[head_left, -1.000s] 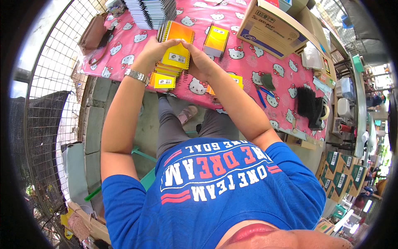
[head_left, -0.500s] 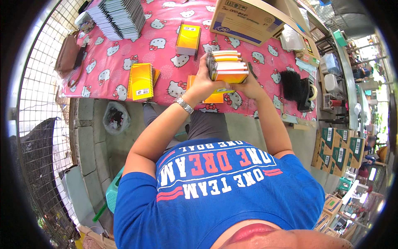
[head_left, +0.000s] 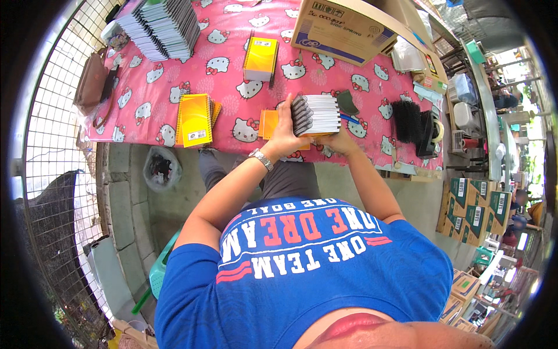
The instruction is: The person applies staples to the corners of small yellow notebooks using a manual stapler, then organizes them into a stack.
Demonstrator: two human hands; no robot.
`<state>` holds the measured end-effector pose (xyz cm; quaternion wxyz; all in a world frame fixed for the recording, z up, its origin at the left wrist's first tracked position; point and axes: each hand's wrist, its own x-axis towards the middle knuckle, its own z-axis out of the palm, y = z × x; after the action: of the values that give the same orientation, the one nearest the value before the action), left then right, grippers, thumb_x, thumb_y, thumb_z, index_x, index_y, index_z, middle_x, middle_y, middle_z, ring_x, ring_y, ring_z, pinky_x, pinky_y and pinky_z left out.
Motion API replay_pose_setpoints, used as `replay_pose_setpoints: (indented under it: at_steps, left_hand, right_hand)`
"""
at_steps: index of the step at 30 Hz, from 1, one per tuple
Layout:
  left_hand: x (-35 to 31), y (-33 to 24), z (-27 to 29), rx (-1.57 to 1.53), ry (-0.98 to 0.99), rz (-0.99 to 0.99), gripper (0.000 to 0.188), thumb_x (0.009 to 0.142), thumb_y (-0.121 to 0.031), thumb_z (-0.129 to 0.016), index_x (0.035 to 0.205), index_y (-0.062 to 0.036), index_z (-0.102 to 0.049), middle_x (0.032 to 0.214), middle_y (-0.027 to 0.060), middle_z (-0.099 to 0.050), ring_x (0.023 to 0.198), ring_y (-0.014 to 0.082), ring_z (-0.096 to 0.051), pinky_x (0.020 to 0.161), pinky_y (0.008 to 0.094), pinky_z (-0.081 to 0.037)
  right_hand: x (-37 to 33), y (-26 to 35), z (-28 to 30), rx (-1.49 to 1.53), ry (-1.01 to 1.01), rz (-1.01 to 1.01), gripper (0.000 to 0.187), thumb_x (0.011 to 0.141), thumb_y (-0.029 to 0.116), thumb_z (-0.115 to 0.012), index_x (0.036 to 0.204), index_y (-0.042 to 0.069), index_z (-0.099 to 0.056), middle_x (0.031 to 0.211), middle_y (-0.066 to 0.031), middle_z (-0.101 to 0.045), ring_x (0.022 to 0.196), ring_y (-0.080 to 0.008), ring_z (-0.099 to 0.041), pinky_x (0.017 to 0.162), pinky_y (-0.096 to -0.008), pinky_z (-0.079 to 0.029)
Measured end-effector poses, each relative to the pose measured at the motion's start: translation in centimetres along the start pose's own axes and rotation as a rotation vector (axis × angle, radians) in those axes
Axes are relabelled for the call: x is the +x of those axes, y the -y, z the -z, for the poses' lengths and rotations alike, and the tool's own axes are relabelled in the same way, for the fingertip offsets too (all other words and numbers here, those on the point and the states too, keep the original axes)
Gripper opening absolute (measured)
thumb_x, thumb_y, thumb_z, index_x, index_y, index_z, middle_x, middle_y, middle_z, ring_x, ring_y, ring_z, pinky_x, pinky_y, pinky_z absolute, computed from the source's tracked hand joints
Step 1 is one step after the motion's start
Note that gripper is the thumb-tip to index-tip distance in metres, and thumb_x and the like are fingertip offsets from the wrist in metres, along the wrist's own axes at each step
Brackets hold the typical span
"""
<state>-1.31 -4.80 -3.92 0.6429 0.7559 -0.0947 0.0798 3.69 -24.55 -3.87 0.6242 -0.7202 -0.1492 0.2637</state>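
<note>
Between my two hands is a stack of spiral notebooks point(head_left: 317, 114), white page edges facing up and black wire coils on the left. My left hand point(head_left: 283, 137), with a metal watch at the wrist, wraps round the coil side. Holding the lower right corner, my right hand point(head_left: 342, 142) has its fingers partly hidden by the stack. A thin blue item point(head_left: 350, 119) sticks out beside the right of the stack; its kind is unclear. Partly covered by my left hand, orange notebooks point(head_left: 268, 124) lie on the table. A yellow notebook pile point(head_left: 195, 120) is farther left.
Another yellow notebook pile point(head_left: 260, 58) stands beyond my hands on the pink patterned tablecloth point(head_left: 224, 87). A tall spiral-notebook stack point(head_left: 163, 29) and brown bag point(head_left: 93, 84) are at left. A cardboard box point(head_left: 343, 32), black bristly object point(head_left: 406, 121) and tape dispenser point(head_left: 429, 134) are at right.
The held notebooks have tilted so their white page edges face up and the orange and yellow covers mostly no longer show. Both hands have come slightly lower, towards me.
</note>
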Motion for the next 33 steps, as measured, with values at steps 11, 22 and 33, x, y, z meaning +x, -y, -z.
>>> replay_pose_setpoints:
  at_steps: [11,22,33]
  left_hand:
    - [1.0,1.3,2.1,0.115,0.078,-0.085,0.110,0.058,-0.039,-0.091,0.137,0.0017,-0.026,0.127,0.0228,-0.040,0.125,0.0358,-0.042,0.107,0.0421,-0.035]
    - [15.5,-4.6,14.5,-0.153,0.048,0.549,0.072,0.080,-0.057,-0.072,0.118,0.0040,-0.059,0.100,0.0117,-0.069,0.084,0.0177,-0.069,0.072,0.0309,-0.055]
    - [9.4,-3.1,11.1,-1.239,-0.441,0.323,0.047,0.088,-0.041,-0.067,0.112,-0.0020,-0.061,0.097,0.0103,-0.070,0.077,0.0195,-0.070,0.066,0.0324,-0.060]
  right_hand:
    - [1.1,3.6,1.2,-0.466,0.048,0.070,0.092,0.055,0.022,-0.093,0.132,0.003,-0.046,0.130,-0.0128,-0.057,0.120,-0.0227,-0.055,0.102,-0.0350,-0.044]
    - [16.8,12.7,-2.2,-0.024,-0.047,0.015,0.070,0.081,0.042,-0.076,0.130,-0.001,-0.049,0.113,-0.0115,-0.065,0.097,-0.0157,-0.064,0.083,-0.0300,-0.051]
    - [11.7,9.2,-5.5,0.909,0.144,0.085,0.082,0.087,0.071,-0.050,0.138,0.008,-0.039,0.121,-0.0098,-0.057,0.111,-0.0192,-0.059,0.098,-0.0364,-0.045]
